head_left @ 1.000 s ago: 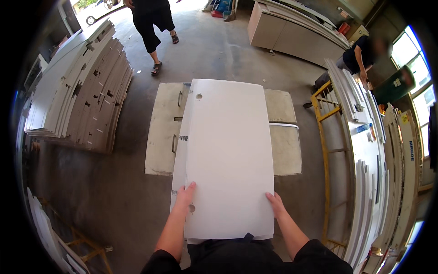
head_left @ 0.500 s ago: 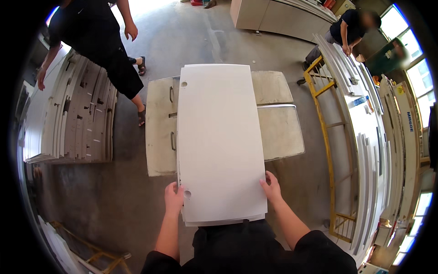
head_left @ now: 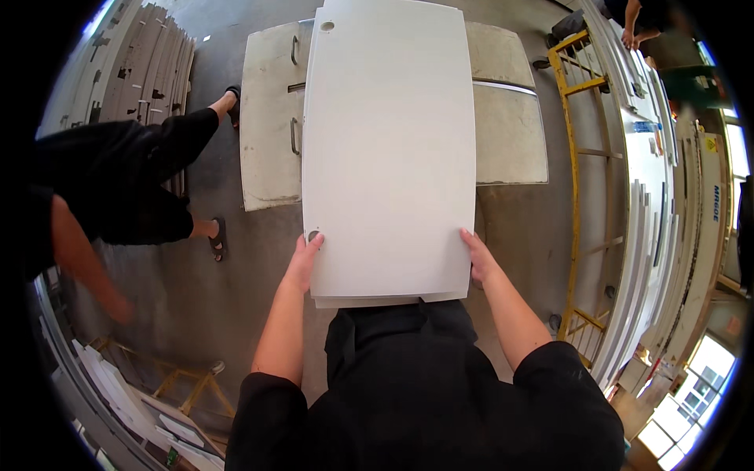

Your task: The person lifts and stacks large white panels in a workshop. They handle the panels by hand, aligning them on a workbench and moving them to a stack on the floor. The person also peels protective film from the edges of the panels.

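A large white door panel (head_left: 393,149) lies flat before me, with a round hole near its upper left corner and another near its lower left. Edges of at least one more white panel (head_left: 345,302) peek out beneath it at the near end. My left hand (head_left: 301,261) holds the left edge, thumb on top beside the lower hole. Across from it, my right hand (head_left: 480,256) grips the right edge with the thumb on the face; the fingers of both hands are mostly hidden below.
Worn beige boards (head_left: 271,169) with handles lie beneath the panels. At the left, a person in black (head_left: 133,173) is close by, near stacked boards (head_left: 149,71). A yellow metal rack (head_left: 576,196) and long white panels (head_left: 640,267) line the right, where another person works (head_left: 632,23).
The panel and surroundings sit higher in the picture as my view has tilted. The person at the left has walked nearer to me. My hands stay at the panel's two sides.
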### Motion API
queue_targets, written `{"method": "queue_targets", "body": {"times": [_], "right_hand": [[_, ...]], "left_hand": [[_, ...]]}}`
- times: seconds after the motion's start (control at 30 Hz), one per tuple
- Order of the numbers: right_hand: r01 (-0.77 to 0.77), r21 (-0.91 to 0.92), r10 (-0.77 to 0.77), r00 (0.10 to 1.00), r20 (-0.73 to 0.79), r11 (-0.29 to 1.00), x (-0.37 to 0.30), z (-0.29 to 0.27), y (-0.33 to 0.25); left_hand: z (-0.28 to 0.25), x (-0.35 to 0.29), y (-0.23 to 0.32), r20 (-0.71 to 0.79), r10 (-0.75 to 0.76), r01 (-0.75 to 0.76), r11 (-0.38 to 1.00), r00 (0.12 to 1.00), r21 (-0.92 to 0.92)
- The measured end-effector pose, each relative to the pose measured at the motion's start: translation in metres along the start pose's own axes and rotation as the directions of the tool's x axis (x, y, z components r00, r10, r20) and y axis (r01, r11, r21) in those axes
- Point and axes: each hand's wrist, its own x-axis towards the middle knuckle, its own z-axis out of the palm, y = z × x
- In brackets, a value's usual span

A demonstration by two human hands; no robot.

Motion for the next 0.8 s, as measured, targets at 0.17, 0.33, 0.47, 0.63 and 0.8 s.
{"method": "queue_targets", "body": {"times": [0.17, 0.33, 0.47, 0.63, 0.8], "right_hand": [[-0.123, 0.153, 0.11, 0.99, 0.091, 0.98, 0.005, -0.008, -0.005], [0.053, 0.07, -0.059, 0.994, 0.088, 0.996, 0.003, -0.012, 0.007], [0.129, -0.084, -0.133, 0.99, -0.044, 0.988, -0.011, 0.002, 0.013], [0.23, -0.217, -0.253, 0.964, -0.083, 0.949, -0.036, -0.001, 0.032], [0.356, -0.398, -0.423, 0.901, -0.092, 0.845, -0.041, -0.022, 0.07]], "left_hand": [[0.008, -0.009, 0.005, -0.056, -0.007, 0.011, 0.997, 0.998, 0.072], [0.005, -0.004, 0.0, -0.027, 0.024, -0.024, 1.0, 0.999, 0.007], [0.002, -0.01, -0.009, 0.052, -0.042, 0.047, 0.995, 0.998, -0.09], [0.015, -0.037, -0.017, -0.01, -0.082, 0.079, 0.987, 0.997, -0.143], [0.005, -0.043, -0.035, 0.047, -0.028, 0.034, 0.99, 0.998, -0.137]]}}
